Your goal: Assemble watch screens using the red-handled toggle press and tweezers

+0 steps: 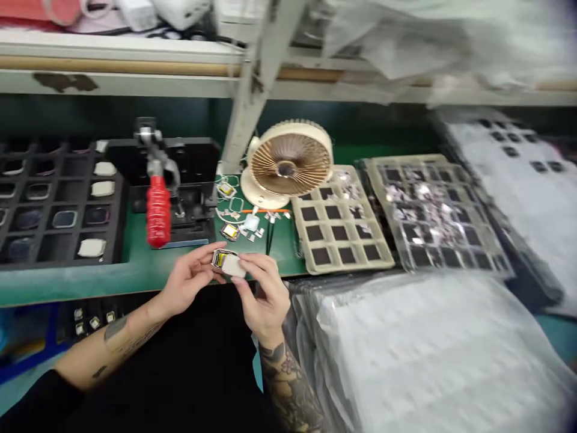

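Note:
My left hand [188, 281] and my right hand [262, 294] meet at the front edge of the green workbench [135, 273]. Both pinch a small square part [222, 258] with a yellow inside and a white cover piece [234, 266] against it. Fingers of both hands are closed round these. Just beyond them lie several similar small yellow-and-metal parts [231, 231] and white bits on the mat.
A black press jig with a red handle [158, 210] stands behind my left hand. A black compartment tray [54, 204] of square parts is at left. A beige fan [288, 163], beige trays [342, 225], a clear tray [433, 210] and plastic-wrapped stacks [428, 355] fill the right.

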Demonstrator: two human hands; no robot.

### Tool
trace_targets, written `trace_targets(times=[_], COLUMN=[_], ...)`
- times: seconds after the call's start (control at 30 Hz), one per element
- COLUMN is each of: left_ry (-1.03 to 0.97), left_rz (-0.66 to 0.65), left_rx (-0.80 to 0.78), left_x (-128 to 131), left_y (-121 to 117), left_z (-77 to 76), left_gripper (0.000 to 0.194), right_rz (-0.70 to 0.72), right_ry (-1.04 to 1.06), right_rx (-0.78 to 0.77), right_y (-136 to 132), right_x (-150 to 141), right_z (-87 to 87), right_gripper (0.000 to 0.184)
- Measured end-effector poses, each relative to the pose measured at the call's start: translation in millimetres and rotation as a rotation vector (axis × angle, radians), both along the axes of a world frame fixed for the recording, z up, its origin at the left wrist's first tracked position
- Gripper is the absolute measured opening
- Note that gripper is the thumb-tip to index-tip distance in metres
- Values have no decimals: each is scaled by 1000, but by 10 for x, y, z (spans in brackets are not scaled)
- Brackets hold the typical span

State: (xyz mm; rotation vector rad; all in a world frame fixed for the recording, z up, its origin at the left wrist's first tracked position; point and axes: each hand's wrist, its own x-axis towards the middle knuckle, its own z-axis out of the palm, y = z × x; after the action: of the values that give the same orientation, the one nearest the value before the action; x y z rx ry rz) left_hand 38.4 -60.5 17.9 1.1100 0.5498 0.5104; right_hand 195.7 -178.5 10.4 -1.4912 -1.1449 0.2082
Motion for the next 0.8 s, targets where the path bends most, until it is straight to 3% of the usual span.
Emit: trace_targets(times=[0.2, 0.33, 0.43, 0.5, 0.63, 0.8], left_ry=[14, 28, 51, 83, 138, 88], left_rz=[236, 350, 350, 346, 432, 496], left_rx=[25, 107, 176, 247, 380, 349], left_x=[-223, -322, -398, -431, -439, -425], left_y=[24, 63, 78, 80, 81, 104], left_z=[83, 76, 14, -53, -176, -180], left_gripper=[40, 37, 41, 34, 28, 25], right_rz=[249, 309, 389, 408, 393, 369], right_ry=[-46, 193, 357, 433, 479, 471], right_rx=[-19, -77, -120, -107, -59, -39], right_y=[422, 543, 634, 685, 745, 775], right_x=[-127, -191, -220, -251, -356, -478], right_z=[-4, -104, -197, -236, -217, -166], right_gripper=[45, 49, 27, 18, 16, 19])
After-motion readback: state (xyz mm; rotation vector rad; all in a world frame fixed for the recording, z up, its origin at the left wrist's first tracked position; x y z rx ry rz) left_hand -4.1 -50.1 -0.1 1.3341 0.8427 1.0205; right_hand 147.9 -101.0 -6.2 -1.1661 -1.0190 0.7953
